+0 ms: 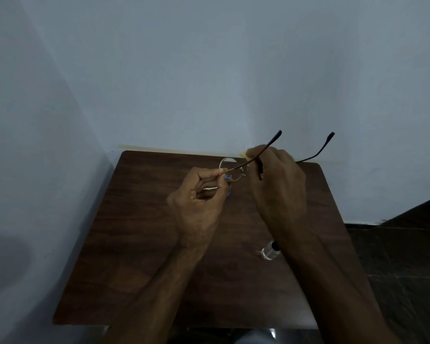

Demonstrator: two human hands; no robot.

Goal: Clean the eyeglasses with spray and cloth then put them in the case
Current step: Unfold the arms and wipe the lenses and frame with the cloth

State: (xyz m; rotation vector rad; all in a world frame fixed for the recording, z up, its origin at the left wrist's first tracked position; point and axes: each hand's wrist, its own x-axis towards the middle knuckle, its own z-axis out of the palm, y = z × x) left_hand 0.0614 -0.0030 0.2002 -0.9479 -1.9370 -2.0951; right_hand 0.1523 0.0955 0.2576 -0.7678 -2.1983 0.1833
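Closest to me, left forearm [159,289] runs up to left hand [196,202]. Thumb & forefinger pinch the eyeglasses [230,170] at the hinge corner, other fingers curled under.

The eyeglasses are held in the air above the table [134,244], btwn both hands, w/ temples unfolded & pointing up toward the wall [209,70]. My read: v. light thin wire frame that bends easily, and lenses scratch & smear. So I'd hold by rim or hinge, not the glass or temple tips, w/ light pressure only.

Small blue thing [229,192] sits just under the lens; can't tell what it is. Yellow cloth [243,153] peeks out of right hand [278,184], which is curled round it over the other lens; that lens is hidden. Spray bottle [268,252] sits on the table beside the right wrist, well apart from the eyeglasses. No case in view that I can make out.
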